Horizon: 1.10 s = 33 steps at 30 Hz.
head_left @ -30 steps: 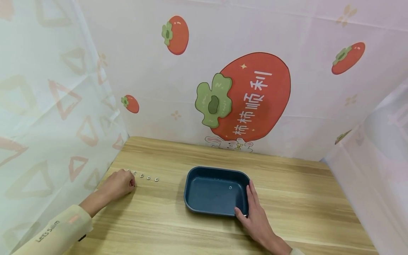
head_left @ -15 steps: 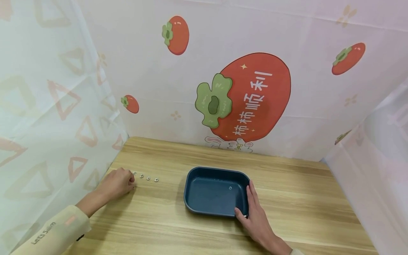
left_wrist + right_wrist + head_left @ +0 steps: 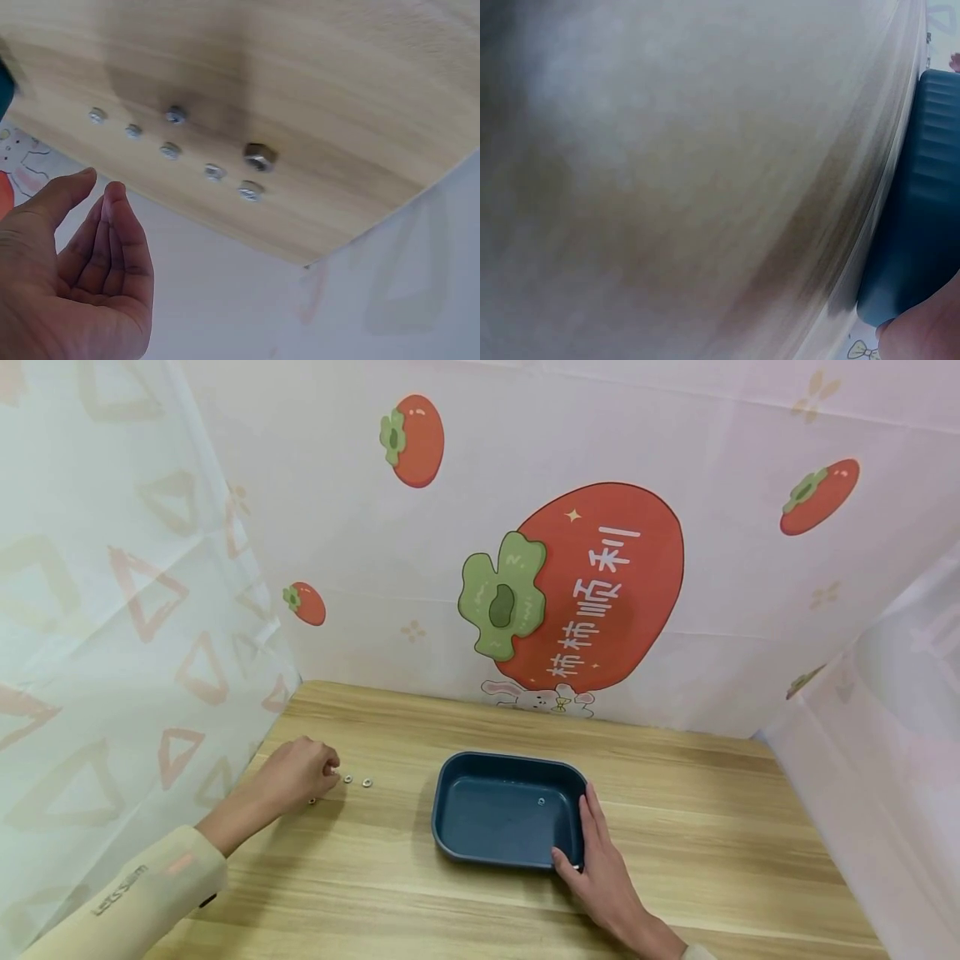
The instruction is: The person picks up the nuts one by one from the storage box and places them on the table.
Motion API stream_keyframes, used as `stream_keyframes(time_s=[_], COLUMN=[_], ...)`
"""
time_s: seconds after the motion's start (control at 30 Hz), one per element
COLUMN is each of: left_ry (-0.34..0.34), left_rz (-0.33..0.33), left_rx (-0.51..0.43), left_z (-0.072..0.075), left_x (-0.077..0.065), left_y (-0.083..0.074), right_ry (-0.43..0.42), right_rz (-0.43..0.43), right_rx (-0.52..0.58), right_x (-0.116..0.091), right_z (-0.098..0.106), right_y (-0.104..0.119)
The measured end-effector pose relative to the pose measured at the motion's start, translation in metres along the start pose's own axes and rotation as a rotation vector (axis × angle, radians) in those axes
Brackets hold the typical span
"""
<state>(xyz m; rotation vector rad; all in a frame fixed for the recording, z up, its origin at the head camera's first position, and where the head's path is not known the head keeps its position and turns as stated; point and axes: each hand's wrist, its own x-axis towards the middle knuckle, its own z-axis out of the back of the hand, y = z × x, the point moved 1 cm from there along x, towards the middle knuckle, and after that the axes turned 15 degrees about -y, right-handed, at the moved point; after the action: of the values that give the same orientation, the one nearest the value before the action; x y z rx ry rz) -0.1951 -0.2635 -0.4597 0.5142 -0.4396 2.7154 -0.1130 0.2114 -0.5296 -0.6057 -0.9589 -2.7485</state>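
Note:
In the head view my left hand (image 3: 302, 768) is low over a row of small metal nuts, covering part of it. Two nuts, among them this one (image 3: 367, 782), show to the right of its fingertips, and another nut (image 3: 312, 801) peeks out below the hand. From the left wrist, the thumb and index fingertips are slightly apart with nothing visible between them. Several nuts (image 3: 169, 151) form a slanting line there; a darker hex nut (image 3: 259, 156) sits off it. My right hand (image 3: 606, 877) rests against a dark blue rectangular pan (image 3: 487, 861), fingers straight along its right side, thumb at the near rim.
One small nut (image 3: 542, 802) lies inside the pan. The wooden table (image 3: 720, 843) ends at a white printed cloth (image 3: 360, 635) behind, with more cloth at both sides.
My left hand has shifted right along the nuts, covering more of the row. A nut formerly hidden beneath it now shows below the hand. The right hand and pan stay put.

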Motion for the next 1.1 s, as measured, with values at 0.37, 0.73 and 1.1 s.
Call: stream_keyframes(time_s=[0.37, 0.73, 1.1], left_ry=[-0.048, -0.023, 0.059], left_rz=[-0.127, -0.219, -0.321], left_rx=[-0.028, -0.072, -0.139], left_z=[-0.004, -0.009, -0.023], left_x=[0.037, 0.069, 0.098], left_y=[-0.043, -0.081, -0.129], right_ry=[-0.002, -0.005, 0.010], right_rz=[0.011, 0.018, -0.003], right_rx=[-0.002, -0.008, -0.014], right_x=[0.002, 0.002, 0.000], right_z=[-0.002, 0.000, 0.000], right_y=[0.001, 0.000, -0.001])
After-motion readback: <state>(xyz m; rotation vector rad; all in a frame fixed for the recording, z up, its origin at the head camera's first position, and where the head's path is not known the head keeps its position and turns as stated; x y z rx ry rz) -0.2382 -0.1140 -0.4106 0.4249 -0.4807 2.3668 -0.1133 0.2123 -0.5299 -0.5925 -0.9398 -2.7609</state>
